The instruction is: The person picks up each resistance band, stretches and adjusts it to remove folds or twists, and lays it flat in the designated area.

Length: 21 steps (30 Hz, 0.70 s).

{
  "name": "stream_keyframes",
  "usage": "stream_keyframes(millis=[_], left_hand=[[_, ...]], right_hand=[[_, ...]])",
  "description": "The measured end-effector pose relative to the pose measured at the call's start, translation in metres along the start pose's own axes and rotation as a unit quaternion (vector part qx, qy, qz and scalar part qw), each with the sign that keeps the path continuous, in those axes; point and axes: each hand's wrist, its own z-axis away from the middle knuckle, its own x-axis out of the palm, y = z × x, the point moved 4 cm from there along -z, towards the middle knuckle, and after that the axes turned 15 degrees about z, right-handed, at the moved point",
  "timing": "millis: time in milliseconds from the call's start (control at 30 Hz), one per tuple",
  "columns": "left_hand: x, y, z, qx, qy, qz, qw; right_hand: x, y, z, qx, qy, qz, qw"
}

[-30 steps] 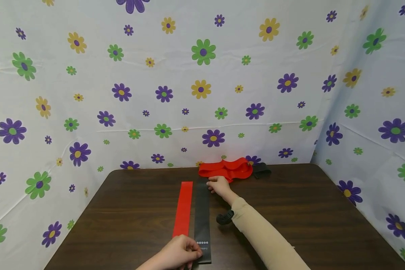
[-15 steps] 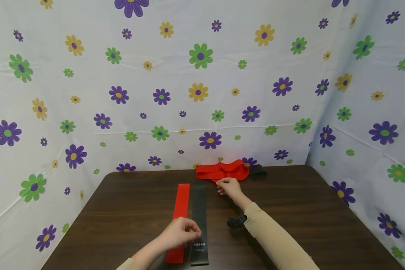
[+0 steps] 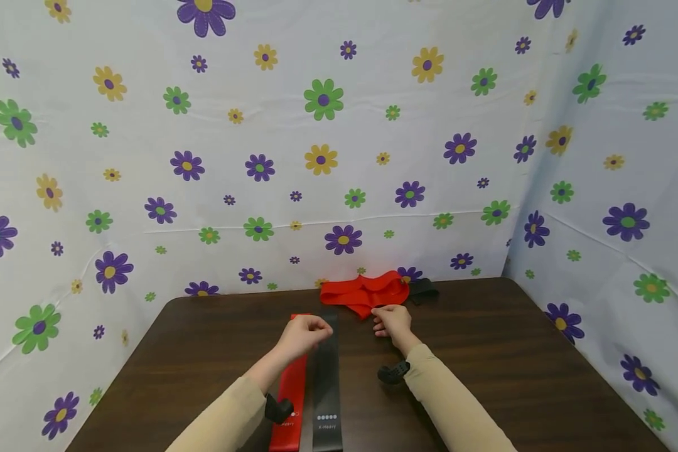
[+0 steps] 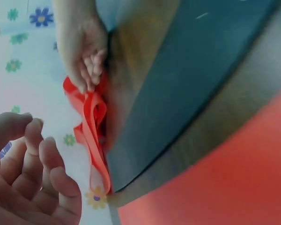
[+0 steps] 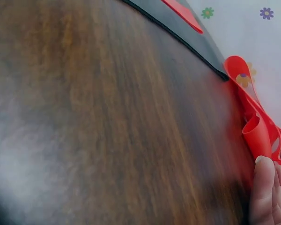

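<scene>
A red resistance band (image 3: 294, 392) marked "Heavy" and a black resistance band (image 3: 326, 386) marked "X-Heavy" lie flat side by side on the table. My left hand (image 3: 305, 334) is above their far part, fingers loosely curled with nothing in them; its palm shows in the left wrist view. Farther back, a loose red resistance band (image 3: 367, 292) lies in loops against the backdrop. My right hand (image 3: 394, 321) pinches the near end of this loose band between thumb and fingers. The right wrist view shows the fingertips (image 5: 264, 164) at the red loop, partly cut off by the frame edge.
Another black band (image 3: 424, 290) lies behind the right of the red loops, partly covered. The dark wooden table (image 3: 486, 376) ends at a flowered cloth backdrop (image 3: 237, 144). Both wrists wear black devices.
My left hand has lifted off the near ends of the flat bands and moved forward. My right hand has left the black band's far end and moved right to the loose red band.
</scene>
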Motion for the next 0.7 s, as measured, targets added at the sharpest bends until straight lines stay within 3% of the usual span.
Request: stream_keyframes(millis=[167, 300, 500, 700], left_hand=[[0.000, -0.012, -0.033, -0.010, 0.062, -0.013, 0.9979], [0.001, -0.022, -0.051, -0.013, 0.100, -0.032, 0.9944], [0.006, -0.025, -0.068, 0.009, 0.124, -0.066, 0.9901], [0.008, -0.028, -0.083, 0.024, 0.121, -0.152, 0.9807]], right_hand=[[0.000, 0.005, -0.003, -0.001, 0.027, 0.011, 1.000], [0.000, 0.004, -0.004, -0.010, 0.043, 0.021, 0.999], [0.002, 0.003, -0.006, -0.008, 0.051, 0.036, 0.998], [0.003, 0.001, -0.009, 0.007, 0.059, 0.048, 0.997]])
